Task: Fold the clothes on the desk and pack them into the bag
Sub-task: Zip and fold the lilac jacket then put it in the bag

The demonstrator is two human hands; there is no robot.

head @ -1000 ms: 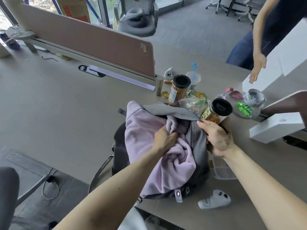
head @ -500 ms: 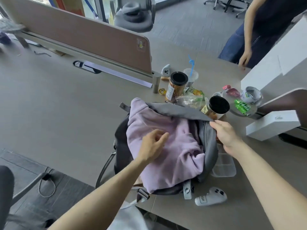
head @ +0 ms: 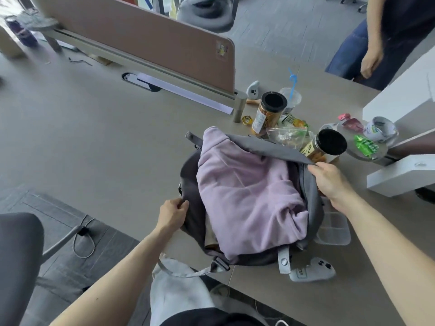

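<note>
— Where's the sweater [head: 247,196]?
— Bundled in the open bag [head: 191,177], bulging over its rim, at the desk's [head: 94,142] near edge.
— And your hands?
— My left hand [head: 173,214] pinches the bag's dark left side; my right hand [head: 329,182] grips the grey flap [head: 266,148] on the right.

A black-lidded jar [head: 266,114] stands just beside a straw cup [head: 290,100]; a white controller [head: 310,270] lies well apart.
</note>
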